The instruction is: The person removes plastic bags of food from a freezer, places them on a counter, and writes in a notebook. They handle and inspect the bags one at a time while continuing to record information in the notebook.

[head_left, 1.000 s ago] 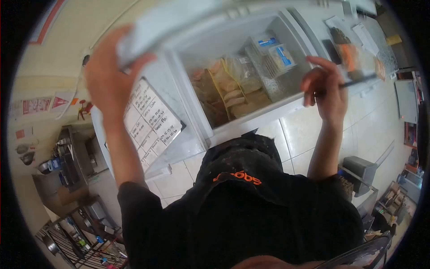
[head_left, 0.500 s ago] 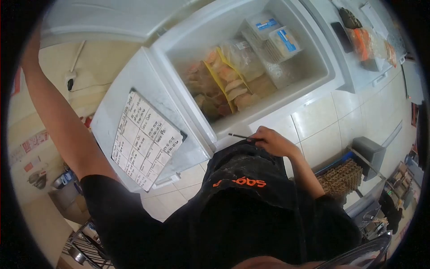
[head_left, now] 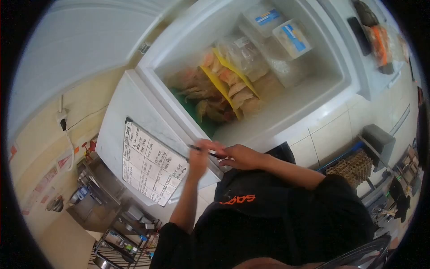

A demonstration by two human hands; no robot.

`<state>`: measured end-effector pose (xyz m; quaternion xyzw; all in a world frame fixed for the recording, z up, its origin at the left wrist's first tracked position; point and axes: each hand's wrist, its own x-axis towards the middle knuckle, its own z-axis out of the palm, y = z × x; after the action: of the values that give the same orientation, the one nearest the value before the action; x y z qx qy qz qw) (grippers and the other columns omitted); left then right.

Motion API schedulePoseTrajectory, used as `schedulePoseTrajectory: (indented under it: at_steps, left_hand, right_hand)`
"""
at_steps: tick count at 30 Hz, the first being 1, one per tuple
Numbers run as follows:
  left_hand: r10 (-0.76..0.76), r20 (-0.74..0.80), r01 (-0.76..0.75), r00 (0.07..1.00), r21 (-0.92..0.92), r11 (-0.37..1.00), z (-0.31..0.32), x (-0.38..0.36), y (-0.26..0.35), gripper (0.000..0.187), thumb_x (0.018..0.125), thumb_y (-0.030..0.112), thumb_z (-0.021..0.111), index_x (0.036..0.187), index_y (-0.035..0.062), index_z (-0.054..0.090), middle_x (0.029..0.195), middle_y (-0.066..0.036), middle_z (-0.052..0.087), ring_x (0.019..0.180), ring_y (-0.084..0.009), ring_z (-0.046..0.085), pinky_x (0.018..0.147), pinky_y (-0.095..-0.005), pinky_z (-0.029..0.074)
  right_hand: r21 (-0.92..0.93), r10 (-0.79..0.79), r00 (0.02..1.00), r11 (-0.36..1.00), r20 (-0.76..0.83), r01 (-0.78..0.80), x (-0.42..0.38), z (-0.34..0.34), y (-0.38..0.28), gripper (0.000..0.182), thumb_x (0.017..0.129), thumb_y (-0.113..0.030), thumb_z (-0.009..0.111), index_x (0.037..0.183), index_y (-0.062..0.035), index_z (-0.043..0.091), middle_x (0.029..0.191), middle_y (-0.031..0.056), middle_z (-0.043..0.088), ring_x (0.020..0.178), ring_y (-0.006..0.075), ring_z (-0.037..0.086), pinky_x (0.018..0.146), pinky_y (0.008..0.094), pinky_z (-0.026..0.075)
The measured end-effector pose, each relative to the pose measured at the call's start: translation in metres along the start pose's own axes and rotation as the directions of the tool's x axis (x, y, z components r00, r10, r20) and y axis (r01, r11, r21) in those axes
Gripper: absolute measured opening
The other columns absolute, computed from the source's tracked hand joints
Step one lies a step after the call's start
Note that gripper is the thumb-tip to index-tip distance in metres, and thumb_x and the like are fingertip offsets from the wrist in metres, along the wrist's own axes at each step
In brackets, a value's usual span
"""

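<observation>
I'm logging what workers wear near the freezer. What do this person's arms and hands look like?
Both hands, left hand and right hand, are bare, without gloves. The forearms are uncovered; short black sleeves belong to a black top with orange lettering.

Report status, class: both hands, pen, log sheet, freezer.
Left hand and right hand both on pen. Log sheet beside them, untouched. Freezer open; nothing blocks.

Bagged food [head_left: 224,85] crowding open freezer [head_left: 286,107]

both hands [head_left: 224,154] on pen [head_left: 202,151] | open freezer [head_left: 286,96] | log sheet [head_left: 152,166] beside
</observation>
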<state>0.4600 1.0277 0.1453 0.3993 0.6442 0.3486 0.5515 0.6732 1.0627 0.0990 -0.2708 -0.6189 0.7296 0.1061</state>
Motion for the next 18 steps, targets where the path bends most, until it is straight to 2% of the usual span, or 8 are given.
schedulePoseTrajectory:
  at_steps: [2,3,4,5,6,9,12,18]
  left_hand:
    - [-0.073,-0.377,0.136,0.923,0.142,0.980,-0.059,0.029,0.011,0.022,0.105,0.016,0.050,0.102,-0.0003,0.065,0.086,-0.004,0.060,0.074,-0.0115,0.056,0.067,-0.0289,0.046]
    - [0.047,-0.568,0.110,0.821,0.238,0.965,-0.088,0.052,0.021,0.024,0.105,0.018,0.050,0.103,-0.0012,0.064,0.085,-0.003,0.059,0.071,-0.0090,0.051,0.064,-0.0273,0.044]
    - [0.379,-0.573,0.030,0.727,0.578,0.816,-0.122,0.077,0.011,0.021,0.103,0.017,0.055,0.105,-0.0013,0.064,0.082,-0.002,0.057,0.070,-0.0084,0.048,0.064,-0.0268,0.043]
    - [0.361,-0.578,0.050,0.732,0.574,0.817,-0.142,0.093,0.009,0.016,0.099,0.013,0.061,0.108,0.0001,0.064,0.086,-0.006,0.059,0.076,-0.0139,0.052,0.070,-0.0293,0.044]
    - [0.438,-0.401,0.082,0.804,0.806,0.586,-0.162,0.110,0.003,0.033,0.093,0.018,0.068,0.121,0.0022,0.061,0.105,-0.013,0.060,0.096,-0.0244,0.055,0.087,-0.0380,0.044]
    - [0.442,-0.089,0.003,0.893,0.982,0.191,-0.198,0.137,-0.050,0.054,0.091,0.028,0.069,0.135,0.0018,0.052,0.127,-0.021,0.051,0.115,-0.0349,0.047,0.101,-0.0487,0.035]
    - [0.452,-0.093,-0.046,0.887,0.957,0.287,-0.212,0.143,-0.090,0.063,0.094,0.037,0.061,0.142,-0.0006,0.045,0.133,-0.026,0.042,0.122,-0.0398,0.040,0.105,-0.0525,0.030]
    - [0.410,-0.174,-0.031,0.895,0.894,0.446,-0.220,0.142,-0.097,0.067,0.099,0.044,0.053,0.143,-0.0040,0.037,0.131,-0.023,0.036,0.120,-0.0343,0.037,0.106,-0.0487,0.029]
  right_hand:
    - [0.022,-0.022,0.997,1.000,0.068,0.021,0.031,-0.002,0.038,0.040,0.094,-0.034,0.066,0.121,-0.0033,0.066,0.109,0.0189,0.072,0.100,0.0408,0.067,0.089,0.0480,0.052]
    - [-0.063,-0.020,0.994,0.998,0.108,0.027,0.049,-0.009,0.069,0.040,0.095,-0.034,0.065,0.120,-0.0032,0.066,0.109,0.0195,0.071,0.101,0.0406,0.067,0.089,0.0482,0.052]
    - [-0.147,-0.016,0.989,0.988,0.148,0.038,0.070,-0.016,0.101,0.040,0.095,-0.035,0.064,0.119,-0.0031,0.066,0.110,0.0200,0.071,0.101,0.0404,0.067,0.089,0.0484,0.052]
    - [-0.234,0.079,0.985,0.971,0.156,-0.041,0.091,-0.020,0.134,0.037,0.096,-0.035,0.063,0.116,-0.0042,0.067,0.109,0.0187,0.071,0.103,0.0391,0.067,0.089,0.0469,0.052]
    - [-0.322,0.172,0.973,0.940,0.156,-0.115,0.113,-0.022,0.164,0.035,0.096,-0.035,0.062,0.114,-0.0053,0.069,0.109,0.0174,0.072,0.104,0.0378,0.067,0.088,0.0455,0.052]
    - [-0.479,0.390,0.913,0.829,0.120,-0.291,0.171,-0.012,0.240,0.035,0.096,-0.030,0.061,0.114,-0.0004,0.067,0.114,0.0228,0.069,0.104,0.0421,0.066,0.091,0.0504,0.051]
    - [-0.476,0.535,0.832,0.775,0.146,-0.415,0.217,0.050,0.379,0.039,0.092,-0.036,0.065,0.114,-0.0032,0.068,0.108,0.0221,0.069,0.105,0.0400,0.065,0.093,0.0474,0.052]
    - [-0.453,0.375,0.898,0.776,-0.229,-0.439,0.278,0.078,0.378,0.052,0.094,-0.024,0.060,0.141,-0.0020,0.052,0.136,0.0261,0.055,0.127,0.0402,0.055,0.098,0.0538,0.049]
